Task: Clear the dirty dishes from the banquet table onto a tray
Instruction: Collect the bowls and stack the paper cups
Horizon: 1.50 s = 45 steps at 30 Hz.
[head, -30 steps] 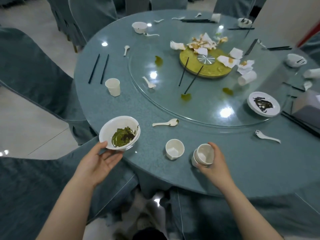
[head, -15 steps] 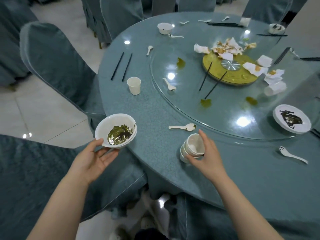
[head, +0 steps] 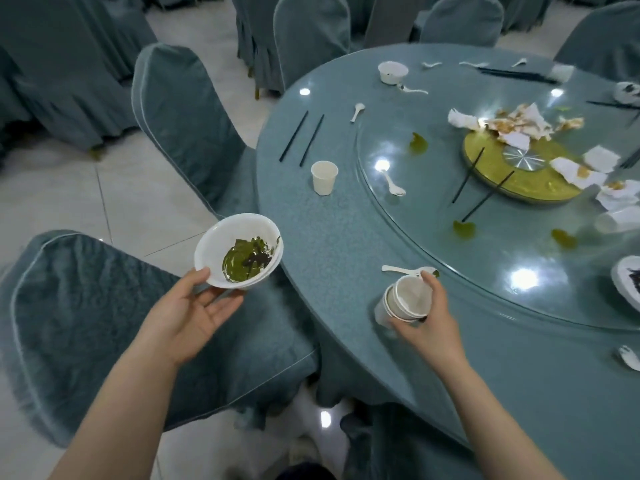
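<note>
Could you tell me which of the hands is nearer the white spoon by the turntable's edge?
Right. The right hand, gripping stacked cups, almost touches the spoon; the left hand holds a bowl off the table.

Just one head-worn wide-angle cam here, looking forward and down from above the near edge of the round surface [head: 346,237], close over both forearms, with floor and covered chairs off to the left.
</note>
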Available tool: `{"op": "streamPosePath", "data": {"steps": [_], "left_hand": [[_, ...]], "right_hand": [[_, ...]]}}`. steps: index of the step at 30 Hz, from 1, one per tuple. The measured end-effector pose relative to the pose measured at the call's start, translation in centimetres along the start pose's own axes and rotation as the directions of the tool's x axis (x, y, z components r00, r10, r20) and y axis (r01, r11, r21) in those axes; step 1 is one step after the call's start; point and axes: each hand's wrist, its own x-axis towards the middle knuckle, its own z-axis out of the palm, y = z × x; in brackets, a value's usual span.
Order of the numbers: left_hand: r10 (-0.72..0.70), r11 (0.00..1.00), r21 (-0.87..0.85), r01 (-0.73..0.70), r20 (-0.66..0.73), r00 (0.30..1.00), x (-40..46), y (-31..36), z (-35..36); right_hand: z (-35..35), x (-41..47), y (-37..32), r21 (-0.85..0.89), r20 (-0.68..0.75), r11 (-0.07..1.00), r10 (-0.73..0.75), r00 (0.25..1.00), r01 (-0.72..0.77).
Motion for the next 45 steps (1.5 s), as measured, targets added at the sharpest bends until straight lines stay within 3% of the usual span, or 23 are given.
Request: {"op": "streamPosePath", "data": {"steps": [7,20,28,36,45], "left_hand": [[0.121,0.988,-0.100,-0.120,0.006,0.993,-3.5,5.2,-5.6],[0.308,0.925,-0.214,-0.314,-0.061,0.949,-13.5,16.2,-25.7],[0.323,0.908,-0.238,-0.345,-0.125,0.938,-16.0,21.7,-36.7],[0.309,0.905,-0.249,-0.344,-0.169,0.936,-12.0,27.1,-42.3],[0.300,0.930,-0.158,-0.331,-0.191,0.935,0.1,38.8,-44.3]], "right_hand": [[4.9,0.5,-6.1,0.113,0.050,0.989,-0.107,0.993,0.100],[21.2,-6.1,-24.7,0.315,0.033,0.903,-0.318,0.947,0.292],[29.7,-9.6,-32.5,0.381,-0.005,0.879,-0.308,0.951,0.287],[36.7,-7.0,-36.7,0.384,0.005,0.891,-0.265,0.964,0.243],[45.3,4.4,-39.5,0.355,-0.069,0.924,-0.123,0.990,0.140]]}}
